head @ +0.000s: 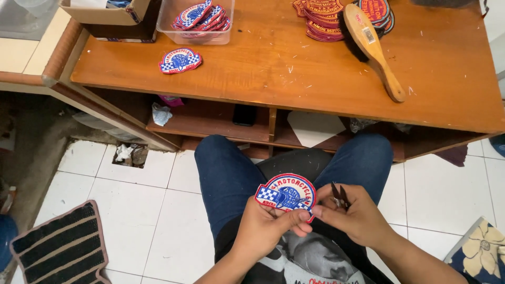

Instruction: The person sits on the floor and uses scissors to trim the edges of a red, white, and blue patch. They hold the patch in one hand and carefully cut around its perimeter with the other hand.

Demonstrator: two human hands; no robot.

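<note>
Seated before a low wooden table (294, 68), knees in blue jeans tucked under its front edge. Below that edge, over the lap: a round embroidered patch (285, 192) (red border, white band, blue middle, checkered corner), pinched at its lower rim by the left hand (265, 227), thumb and fingers closed on it. Just right of the patch, touching its edge: the right hand (353, 216), curled around small dark snips (339, 195), blades poking up between the fingers.

On the table's top, toward its left: a matching single patch (180, 60) lying flat. Behind that, at the table's far edge: a clear plastic tub (195, 32) holding a pile of the same red, white and blue patches. Left of the tub: an open cardboard box (108, 14). Toward the table's far right: a stack of dark red and orange patches (327, 21), with a wooden brush (374, 50) lying slantwise across them, handle pointing to the near edge. Loose white thread scraps scattered over the tabletop.
</note>
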